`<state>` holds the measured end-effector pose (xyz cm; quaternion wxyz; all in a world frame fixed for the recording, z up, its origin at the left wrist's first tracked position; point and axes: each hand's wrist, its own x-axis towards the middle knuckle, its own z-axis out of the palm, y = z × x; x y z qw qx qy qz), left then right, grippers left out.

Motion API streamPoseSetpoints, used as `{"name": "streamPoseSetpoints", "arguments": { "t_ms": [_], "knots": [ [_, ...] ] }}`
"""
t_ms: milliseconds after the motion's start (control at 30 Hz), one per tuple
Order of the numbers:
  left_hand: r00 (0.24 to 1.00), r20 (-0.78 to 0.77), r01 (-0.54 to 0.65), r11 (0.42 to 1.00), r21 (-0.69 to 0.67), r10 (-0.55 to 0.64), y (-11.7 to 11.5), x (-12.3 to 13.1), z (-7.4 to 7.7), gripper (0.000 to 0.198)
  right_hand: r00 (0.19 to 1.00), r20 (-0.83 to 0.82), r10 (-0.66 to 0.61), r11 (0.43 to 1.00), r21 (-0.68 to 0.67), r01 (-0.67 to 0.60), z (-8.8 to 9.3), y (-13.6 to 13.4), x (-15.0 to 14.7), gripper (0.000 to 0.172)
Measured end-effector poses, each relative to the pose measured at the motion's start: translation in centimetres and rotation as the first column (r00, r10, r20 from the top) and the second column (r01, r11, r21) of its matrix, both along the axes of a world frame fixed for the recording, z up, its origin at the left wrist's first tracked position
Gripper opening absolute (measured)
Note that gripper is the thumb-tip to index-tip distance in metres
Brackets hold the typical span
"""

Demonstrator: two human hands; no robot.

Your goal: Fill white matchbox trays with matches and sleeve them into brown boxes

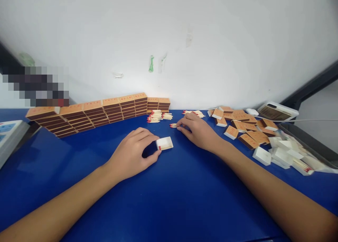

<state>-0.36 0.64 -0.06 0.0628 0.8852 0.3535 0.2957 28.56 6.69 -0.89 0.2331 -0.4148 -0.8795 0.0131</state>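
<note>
My left hand [134,153] grips the left end of a small white matchbox tray [165,142] between thumb and fingers. A few red-tipped matches lie along the tray's near side. Just right of and beyond it, my right hand [196,129] pinches a few matches [173,125], their red heads pointing left. Behind the tray, close to the wall, is a loose pile of matches [155,116]. A second pile of matches [194,113] lies behind my right hand, partly hidden by it.
Stacked matchboxes [101,112] form a row along the wall at left. On the right are scattered matchbox sleeves [246,126], white trays [262,155], a phone [277,112], a white earbud case [252,112] and a cable. A white box [13,138] stands at the far left edge.
</note>
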Motion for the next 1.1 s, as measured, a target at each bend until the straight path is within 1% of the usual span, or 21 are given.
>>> {"name": "streamPoseSetpoints", "arguments": {
  "t_ms": [167,333,667,900,1100],
  "knots": [
    [1.000,-0.002,-0.003,1.000,-0.002,0.003,0.1,0.1,0.0,0.026,1.000,-0.005,0.008,1.000,-0.006,-0.008,-0.1,0.1,0.1,0.016],
    [1.000,-0.001,-0.001,1.000,-0.005,0.001,0.0,0.0,0.0,0.025,1.000,-0.003,-0.022,1.000,0.006,0.022,0.1,0.0,0.0,0.015],
    [1.000,0.004,0.000,1.000,0.001,0.000,0.0,0.0,0.0,0.025,1.000,-0.010,-0.004,0.998,0.058,0.004,0.5,-0.5,-0.3,0.019],
    [1.000,-0.004,0.000,1.000,0.002,0.000,0.0,0.0,0.1,0.025,0.999,0.039,0.014,0.997,0.077,-0.017,0.9,-1.2,-0.8,0.023],
    [1.000,0.000,-0.008,1.000,-0.004,0.008,-0.1,0.0,0.0,0.025,0.999,0.048,-0.010,0.996,0.088,0.005,0.8,-1.1,-0.8,0.023]
  ]
}}
